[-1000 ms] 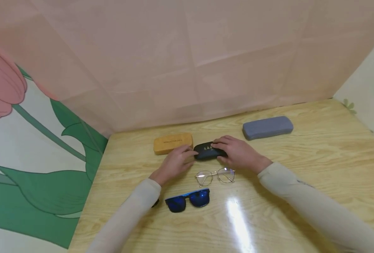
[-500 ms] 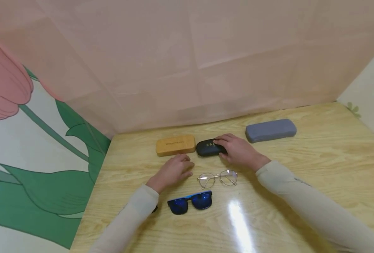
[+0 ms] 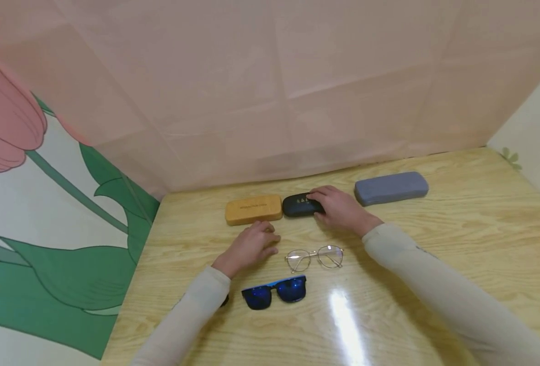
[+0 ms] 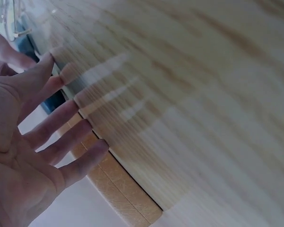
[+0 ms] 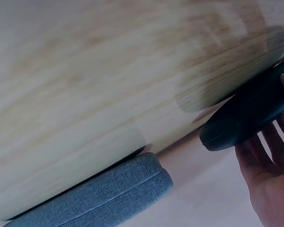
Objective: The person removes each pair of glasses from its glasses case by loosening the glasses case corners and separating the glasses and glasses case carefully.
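Note:
My right hand (image 3: pixel 340 209) grips the right end of a black glasses case (image 3: pixel 297 205) with gold lettering, thumb on the near side and fingers over the top; the right wrist view shows the same dark case (image 5: pixel 248 111) between thumb and fingers. Its left end sits against or very close to an orange glasses case (image 3: pixel 253 210). My left hand (image 3: pixel 248 247) rests just in front of the orange case, fingers loosely extended and holding nothing. In the left wrist view its spread fingers lie near the orange case (image 4: pixel 118 184); I cannot tell whether they touch it.
A blue-grey glasses case (image 3: pixel 390 188) lies at the back right. Thin-framed eyeglasses (image 3: pixel 314 258) lie in front of the hands, with blue-lensed sunglasses (image 3: pixel 274 293) nearer. A small black object (image 3: pixel 225 301) is mostly hidden by the left sleeve. A pink cloth (image 3: pixel 270 101) hangs behind the table.
My left hand has let go of the black case's left end and drawn back toward me. My right hand has pushed the black case farther back, level with the orange case.

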Motion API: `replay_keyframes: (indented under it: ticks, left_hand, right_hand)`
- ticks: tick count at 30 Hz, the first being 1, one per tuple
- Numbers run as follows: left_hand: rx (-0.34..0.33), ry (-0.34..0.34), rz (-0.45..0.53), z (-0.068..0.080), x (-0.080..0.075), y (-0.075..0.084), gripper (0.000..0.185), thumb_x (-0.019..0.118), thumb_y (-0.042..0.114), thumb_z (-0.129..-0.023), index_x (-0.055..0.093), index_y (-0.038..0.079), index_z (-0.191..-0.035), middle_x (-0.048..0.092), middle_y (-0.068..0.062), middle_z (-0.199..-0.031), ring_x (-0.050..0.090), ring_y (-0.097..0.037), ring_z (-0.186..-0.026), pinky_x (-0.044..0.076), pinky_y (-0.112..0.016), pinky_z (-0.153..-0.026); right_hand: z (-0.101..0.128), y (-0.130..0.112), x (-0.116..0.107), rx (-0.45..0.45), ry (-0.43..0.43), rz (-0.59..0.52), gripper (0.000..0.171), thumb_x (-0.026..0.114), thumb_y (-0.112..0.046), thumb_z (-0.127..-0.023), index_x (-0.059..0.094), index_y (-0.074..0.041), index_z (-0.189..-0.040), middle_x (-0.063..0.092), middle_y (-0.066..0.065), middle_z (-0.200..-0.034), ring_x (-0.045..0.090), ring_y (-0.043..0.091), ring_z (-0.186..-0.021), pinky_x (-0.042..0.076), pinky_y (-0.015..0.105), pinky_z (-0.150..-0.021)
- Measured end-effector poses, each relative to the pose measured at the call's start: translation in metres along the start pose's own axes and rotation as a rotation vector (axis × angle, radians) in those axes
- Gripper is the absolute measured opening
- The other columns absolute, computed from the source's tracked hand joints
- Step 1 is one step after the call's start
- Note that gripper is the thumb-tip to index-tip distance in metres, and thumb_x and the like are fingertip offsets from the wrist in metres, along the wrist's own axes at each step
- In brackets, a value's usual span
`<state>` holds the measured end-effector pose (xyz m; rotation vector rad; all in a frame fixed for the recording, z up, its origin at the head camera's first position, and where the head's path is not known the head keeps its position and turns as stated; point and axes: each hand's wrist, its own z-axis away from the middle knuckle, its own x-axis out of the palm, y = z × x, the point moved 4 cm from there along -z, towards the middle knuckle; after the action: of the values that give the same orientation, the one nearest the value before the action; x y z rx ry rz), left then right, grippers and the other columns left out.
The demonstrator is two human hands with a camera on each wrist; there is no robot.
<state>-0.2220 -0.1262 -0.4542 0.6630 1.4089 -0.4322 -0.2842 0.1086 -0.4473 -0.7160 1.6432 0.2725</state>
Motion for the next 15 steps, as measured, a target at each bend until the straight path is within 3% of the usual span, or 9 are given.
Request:
replay_keyframes:
  ticks: [7, 15]
  left_hand:
    - [-0.006, 0.008, 0.053, -0.0008, -0.0037, 0.0016, 0.035, 0.070, 0.030, -0.093, 0.072, 0.012, -0.122, 0.061, -0.007, -0.126, 0.056, -0.024, -0.116, 0.051, -0.039, -0.099]
    - [-0.016, -0.029, 0.083, -0.0030, -0.0054, -0.0013, 0.034, 0.073, 0.027, -0.091, 0.072, 0.011, -0.121, 0.062, -0.009, -0.126, 0.056, -0.024, -0.116, 0.048, -0.038, -0.103]
  right_hand:
    - [-0.0044, 0.0022, 0.0004, 0.007, 0.007, 0.033, 0.055, 0.078, -0.022, -0.086, 0.059, -0.003, -0.133, 0.059, 0.018, -0.136, 0.055, 0.037, -0.126, 0.048, 0.050, -0.106]
    - [-0.0044, 0.0020, 0.0070, -0.014, -0.037, 0.054, 0.056, 0.069, -0.023, -0.093, 0.049, -0.002, -0.141, 0.053, 0.019, -0.142, 0.049, 0.038, -0.133, 0.043, 0.051, -0.111]
